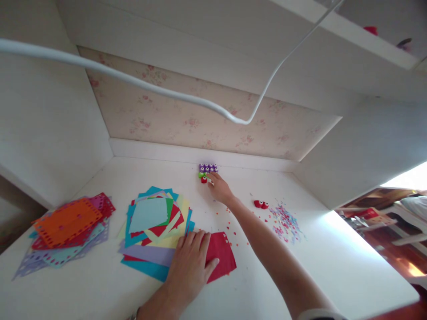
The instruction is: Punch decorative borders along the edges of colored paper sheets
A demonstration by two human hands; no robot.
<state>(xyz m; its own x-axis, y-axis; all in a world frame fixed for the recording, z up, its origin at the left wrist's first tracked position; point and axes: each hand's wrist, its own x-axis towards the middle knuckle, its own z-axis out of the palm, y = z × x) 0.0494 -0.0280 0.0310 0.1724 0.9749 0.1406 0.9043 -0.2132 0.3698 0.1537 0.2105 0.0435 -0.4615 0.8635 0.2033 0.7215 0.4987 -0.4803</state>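
My left hand (191, 260) lies with its fingers stretched out over a red paper sheet (222, 255), at the right edge of a loose pile of coloured paper (148, 215). At the back of the desk, my right hand (220, 189) has its thumb and fingers closed around a small paper punch, mostly hidden by the fingers. Purple paper punches (208, 167) stand there in tight rows, with green punches (201, 175) in front and a red punch (203, 180) nearest me. Small punched holes show at the red sheet's right edge.
Two red punches (260, 204) sit right of my right forearm, beside a scatter of tiny paper confetti (286, 222). Hole-punched sheets (68, 222) are piled at the left. A white cable (160, 89) hangs across the view, before the floral back panel (191, 122).
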